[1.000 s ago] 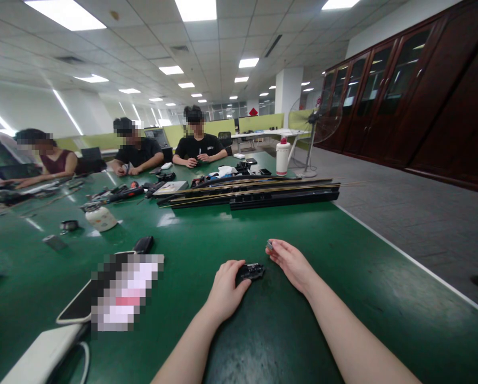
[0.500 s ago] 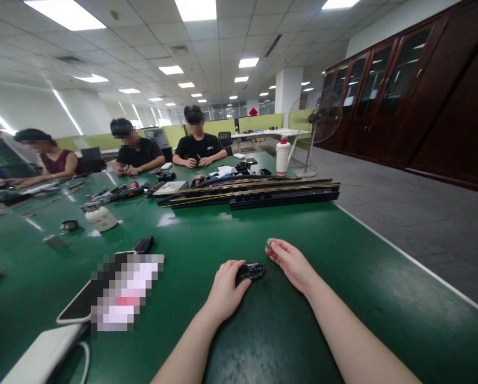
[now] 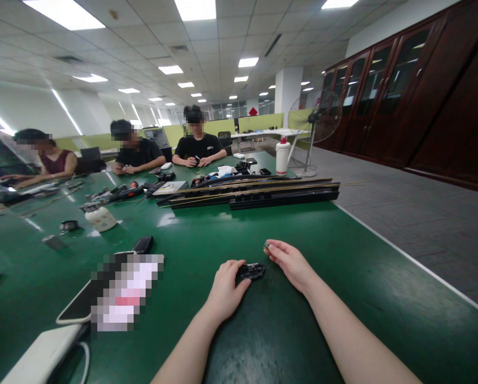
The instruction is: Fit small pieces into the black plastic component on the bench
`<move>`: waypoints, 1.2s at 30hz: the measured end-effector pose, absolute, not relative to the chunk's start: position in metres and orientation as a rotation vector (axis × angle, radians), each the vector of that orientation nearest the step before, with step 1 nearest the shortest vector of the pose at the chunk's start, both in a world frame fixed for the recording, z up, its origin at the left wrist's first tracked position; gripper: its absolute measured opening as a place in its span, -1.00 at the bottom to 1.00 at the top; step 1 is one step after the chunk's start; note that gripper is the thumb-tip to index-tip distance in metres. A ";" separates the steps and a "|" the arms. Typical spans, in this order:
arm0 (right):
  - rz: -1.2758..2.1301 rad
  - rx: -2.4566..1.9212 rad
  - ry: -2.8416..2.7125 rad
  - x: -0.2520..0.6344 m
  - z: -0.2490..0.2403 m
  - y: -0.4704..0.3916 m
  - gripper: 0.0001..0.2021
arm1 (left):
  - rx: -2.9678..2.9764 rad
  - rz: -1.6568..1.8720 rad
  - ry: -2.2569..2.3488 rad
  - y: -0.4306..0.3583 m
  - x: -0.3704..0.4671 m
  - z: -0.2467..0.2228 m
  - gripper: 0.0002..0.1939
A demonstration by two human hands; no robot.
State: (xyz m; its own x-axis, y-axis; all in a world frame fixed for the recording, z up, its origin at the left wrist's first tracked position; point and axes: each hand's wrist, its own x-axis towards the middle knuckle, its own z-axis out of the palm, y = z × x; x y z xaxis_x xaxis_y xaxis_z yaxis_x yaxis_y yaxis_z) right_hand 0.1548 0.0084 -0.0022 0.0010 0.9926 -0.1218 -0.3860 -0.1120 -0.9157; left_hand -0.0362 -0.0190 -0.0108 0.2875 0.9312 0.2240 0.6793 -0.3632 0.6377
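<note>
My left hand (image 3: 227,288) is closed around the near-left end of a small black plastic part (image 3: 252,271), which lies on the green table (image 3: 175,341). Lighter details show on the part's upper face, too small to make out. To the right and slightly farther away, my right hand (image 3: 290,262) pinches a small grey metallic piece (image 3: 267,245) between thumb and fingers. That piece is held just above the table, apart from the black part. The exact kind of either item cannot be told.
Long black rails (image 3: 284,198) with thin brass-coloured rods lie across the table ahead. Left of my hands are a dark phone-like slab (image 3: 79,298), a white box (image 3: 42,354) with a cable, and a white jar (image 3: 100,217). A white cup (image 3: 282,158) stands far right; several people sit opposite.
My right hand has shifted slightly left with the small grey piece, which now looks turned a little. The left hand and the black part stay in place.
</note>
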 end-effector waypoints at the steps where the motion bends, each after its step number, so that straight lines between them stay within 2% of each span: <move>1: 1.434 -1.009 -0.847 0.155 -0.003 0.009 -0.73 | 2.141 0.806 1.445 -0.019 -0.036 -0.011 -0.61; 15: 1.394 -1.054 -1.151 0.149 -0.002 0.004 -0.62 | 2.155 0.802 1.441 -0.018 -0.037 -0.013 -0.61; 20: 1.283 -1.098 -1.443 0.147 -0.003 0.002 -0.69 | 2.161 0.800 1.448 -0.018 -0.038 -0.014 -0.61; 26: 0.880 -1.155 -1.976 0.146 0.001 -0.006 -0.81 | 2.168 0.802 1.438 -0.017 -0.038 -0.016 -0.61; 36: 0.865 -1.169 -1.997 0.145 0.000 -0.006 -0.81 | 2.182 0.805 1.427 -0.016 -0.039 -0.019 -0.60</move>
